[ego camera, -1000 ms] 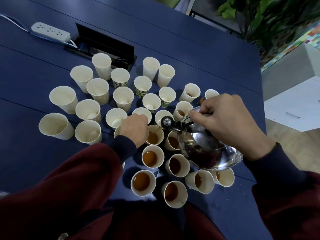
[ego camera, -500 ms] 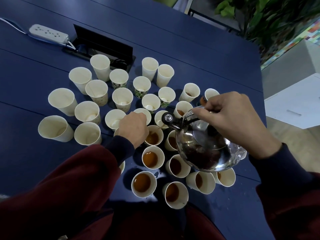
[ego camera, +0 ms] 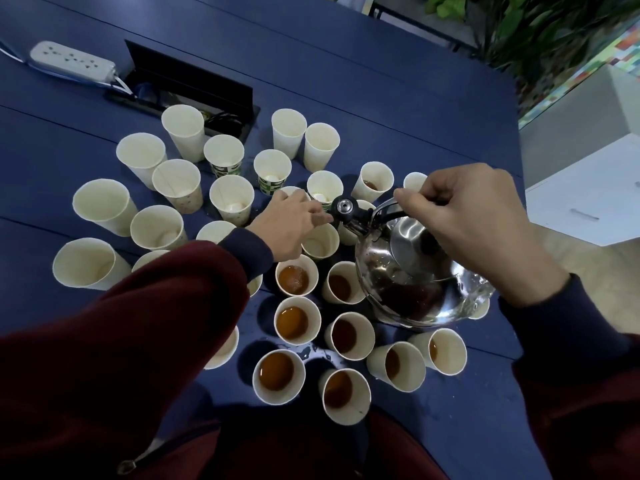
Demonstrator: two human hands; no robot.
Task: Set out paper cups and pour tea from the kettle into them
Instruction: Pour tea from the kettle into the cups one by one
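Note:
Many paper cups stand on the blue table (ego camera: 381,98). Several near cups (ego camera: 298,320) hold brown tea, while several far cups (ego camera: 183,131) are without tea. My right hand (ego camera: 460,216) grips the handle of the steel kettle (ego camera: 415,285). The kettle hangs tilted above the filled cups, and its capped spout (ego camera: 343,206) points left over an empty cup (ego camera: 320,241). My left hand (ego camera: 287,223) reaches to that cup, its fingers stretched along the far rim just beside the spout. No stream of tea is visible.
A white power strip (ego camera: 72,60) and an open black cable box (ego camera: 194,88) lie at the far left. Drops of spilled liquid (ego camera: 311,351) shine between the near cups. A white cabinet (ego camera: 588,188) and plants (ego camera: 536,29) stand beyond the table's right edge.
My left hand left a nearer cup, moved forward and uncurled its fingers at the empty cup by the spout. The kettle shifted slightly away from me with my right hand.

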